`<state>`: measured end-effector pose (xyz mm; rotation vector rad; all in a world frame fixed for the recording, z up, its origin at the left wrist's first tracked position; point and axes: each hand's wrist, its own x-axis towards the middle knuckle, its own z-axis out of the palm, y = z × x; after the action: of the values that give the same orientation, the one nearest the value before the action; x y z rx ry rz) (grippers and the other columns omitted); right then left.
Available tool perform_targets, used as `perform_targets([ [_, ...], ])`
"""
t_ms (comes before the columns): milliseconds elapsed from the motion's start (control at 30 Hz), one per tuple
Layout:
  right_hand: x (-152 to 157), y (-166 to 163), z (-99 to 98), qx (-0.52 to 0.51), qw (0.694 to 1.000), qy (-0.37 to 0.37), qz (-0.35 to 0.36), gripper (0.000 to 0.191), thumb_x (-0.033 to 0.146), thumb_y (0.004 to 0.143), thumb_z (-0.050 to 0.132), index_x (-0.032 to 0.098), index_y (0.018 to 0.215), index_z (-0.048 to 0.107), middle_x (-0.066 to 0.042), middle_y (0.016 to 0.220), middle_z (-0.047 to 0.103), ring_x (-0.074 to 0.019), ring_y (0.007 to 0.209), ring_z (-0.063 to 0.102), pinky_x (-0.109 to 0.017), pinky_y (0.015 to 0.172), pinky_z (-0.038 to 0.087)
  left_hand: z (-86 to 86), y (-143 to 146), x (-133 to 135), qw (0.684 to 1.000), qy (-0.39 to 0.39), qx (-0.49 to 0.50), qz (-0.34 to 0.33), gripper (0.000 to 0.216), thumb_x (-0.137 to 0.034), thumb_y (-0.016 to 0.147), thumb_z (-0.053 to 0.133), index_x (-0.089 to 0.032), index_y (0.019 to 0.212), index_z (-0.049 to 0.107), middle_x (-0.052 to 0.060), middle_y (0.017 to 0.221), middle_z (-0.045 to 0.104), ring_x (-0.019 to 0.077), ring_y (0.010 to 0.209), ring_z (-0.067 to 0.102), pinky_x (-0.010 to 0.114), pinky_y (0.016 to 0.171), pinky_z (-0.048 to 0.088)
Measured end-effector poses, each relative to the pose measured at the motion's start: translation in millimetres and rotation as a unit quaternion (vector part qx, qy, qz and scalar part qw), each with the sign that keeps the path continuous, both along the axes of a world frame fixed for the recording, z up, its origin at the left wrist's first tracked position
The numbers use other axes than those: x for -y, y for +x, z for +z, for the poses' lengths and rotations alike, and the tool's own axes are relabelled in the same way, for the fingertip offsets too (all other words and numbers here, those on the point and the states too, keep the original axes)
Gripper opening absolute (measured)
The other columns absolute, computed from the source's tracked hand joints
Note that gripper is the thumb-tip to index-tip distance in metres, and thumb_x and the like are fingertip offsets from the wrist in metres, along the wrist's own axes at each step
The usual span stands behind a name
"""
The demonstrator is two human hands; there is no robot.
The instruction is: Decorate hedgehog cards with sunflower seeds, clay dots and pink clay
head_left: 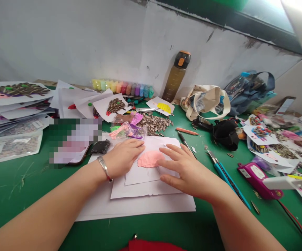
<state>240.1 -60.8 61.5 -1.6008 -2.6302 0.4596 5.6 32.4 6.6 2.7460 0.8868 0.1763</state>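
Observation:
A flattened patch of pink modelling clay point(149, 159) lies on a small sheet of white paper point(137, 178), with larger white sheets point(145, 205) stacked beneath. My left hand point(123, 155), a silver bracelet at its wrist, rests flat at the left side of the small sheet, fingers stretched out beside the clay. From the right, my right hand point(179, 169) reaches over the paper with fingers spread. Its fingertips overlap the clay's right edge; whether they press on it I cannot tell. Thin drawn lines show just below the clay. Neither hand grips anything.
Sunflower seeds point(155, 123) lie in a heap behind the paper, by bags of coloured clay point(127, 129). A pen point(186, 141), a blue utility knife point(229, 179) and a magenta glue gun point(259, 179) lie rightward. Finished seed pictures point(17, 92) are piled left. A bottle point(175, 78) stands behind.

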Motion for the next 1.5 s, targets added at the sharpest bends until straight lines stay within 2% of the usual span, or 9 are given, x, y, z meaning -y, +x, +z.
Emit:
perform_targets([
  [333, 2.4, -6.3, -1.9, 0.015, 1.000, -0.021, 0.018, 0.028, 0.039, 0.090, 0.054, 0.029, 0.113, 0.066, -0.004, 0.141, 0.049, -0.0351, 0.141, 0.025, -0.067, 0.111, 0.012, -1.7, -0.6, -0.2, 1.000, -0.005, 0.013, 0.004, 0.037, -0.020, 0.095, 0.038, -0.018, 0.126, 0.058, 0.009, 0.136, 0.055, 0.0245, 0.127, 0.046, 0.041, 0.106, 0.036],
  [567, 1.2, -6.2, 2.0, -0.021, 1.000, 0.014, 0.012, 0.030, 0.040, 0.092, 0.049, 0.032, 0.118, 0.062, -0.003, 0.146, 0.044, -0.0318, 0.140, 0.027, -0.064, 0.113, 0.014, -1.3, -1.2, -0.3, 1.000, -0.006, 0.018, -0.005, 0.038, -0.021, 0.095, 0.036, -0.017, 0.126, 0.057, 0.010, 0.136, 0.054, 0.0257, 0.126, 0.046, 0.043, 0.105, 0.037],
  [867, 2.9, -13.3, -5.4, 0.009, 0.999, -0.004, 0.036, 0.028, 0.038, 0.091, 0.053, 0.028, 0.114, 0.065, -0.005, 0.142, 0.048, -0.0354, 0.141, 0.023, -0.066, 0.112, 0.009, -1.4, -0.6, 0.3, 1.000, -0.008, 0.006, -0.003, 0.039, -0.020, 0.095, 0.036, -0.016, 0.127, 0.057, 0.010, 0.138, 0.053, 0.0261, 0.128, 0.045, 0.044, 0.107, 0.036],
  [967, 1.6, -8.5, -2.0, -0.005, 0.999, -0.016, 0.035, 0.029, 0.040, 0.091, 0.052, 0.031, 0.116, 0.064, -0.004, 0.144, 0.046, -0.0343, 0.141, 0.024, -0.065, 0.112, 0.012, -0.5, -0.6, 0.1, 1.000, -0.004, 0.001, -0.005, 0.039, -0.020, 0.095, 0.035, -0.015, 0.128, 0.056, 0.010, 0.138, 0.053, 0.0258, 0.128, 0.045, 0.043, 0.108, 0.035],
  [1100, 0.0, -2.1, 0.7, -0.025, 1.000, 0.004, 0.009, 0.032, 0.043, 0.092, 0.051, 0.033, 0.120, 0.061, -0.003, 0.149, 0.041, -0.0321, 0.141, 0.026, -0.063, 0.112, 0.016, 0.0, -0.7, 0.2, 1.000, -0.008, 0.000, -0.002, 0.039, -0.020, 0.095, 0.035, -0.015, 0.128, 0.056, 0.011, 0.138, 0.053, 0.0264, 0.127, 0.045, 0.044, 0.106, 0.036],
  [1333, 0.3, -7.3, -4.8, 0.002, 1.000, -0.006, 0.024, 0.028, 0.038, 0.090, 0.054, 0.031, 0.115, 0.066, -0.004, 0.143, 0.048, -0.0347, 0.140, 0.027, -0.066, 0.111, 0.012, -0.6, -0.8, 0.3, 1.000, -0.010, 0.011, -0.002, 0.038, -0.021, 0.095, 0.037, -0.016, 0.127, 0.057, 0.011, 0.137, 0.054, 0.0266, 0.127, 0.045, 0.044, 0.106, 0.036],
  [1500, -0.7, -1.8, -1.4, -0.020, 1.000, 0.008, 0.008, 0.030, 0.041, 0.091, 0.052, 0.033, 0.116, 0.065, -0.003, 0.146, 0.044, -0.0331, 0.140, 0.028, -0.064, 0.111, 0.016, -2.3, -1.6, 0.0, 1.000, -0.006, 0.021, 0.000, 0.037, -0.021, 0.095, 0.038, -0.018, 0.127, 0.057, 0.010, 0.136, 0.054, 0.0256, 0.127, 0.046, 0.044, 0.106, 0.036],
])
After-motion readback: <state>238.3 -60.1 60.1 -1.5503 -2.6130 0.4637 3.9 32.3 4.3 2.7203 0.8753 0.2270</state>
